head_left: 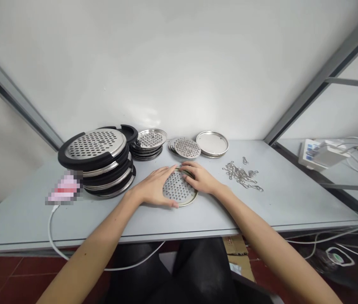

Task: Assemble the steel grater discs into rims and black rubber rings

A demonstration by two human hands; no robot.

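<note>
A round perforated metal plate [179, 188] with a raised rim lies on the table in front of me. My left hand [155, 185] spans its left side, thumb at the near rim and fingers along the far rim. The curled fingers of my right hand [200, 177] press on the upper right of the rim and hide that part. Just behind my hands is a fanned pile of flat perforated discs [187, 148]. Beside it on the right stands a short stack of plain shallow metal lids [212, 142].
A tall stack of black-rimmed perforated plates [96, 143] stands at left, with more rimmed perforated plates [151, 139] behind. Small wire clips [242, 175] lie scattered at right. A pixelated pink thing [66, 188] trails a white cable [51, 230]. A power strip [308, 153] sits far right.
</note>
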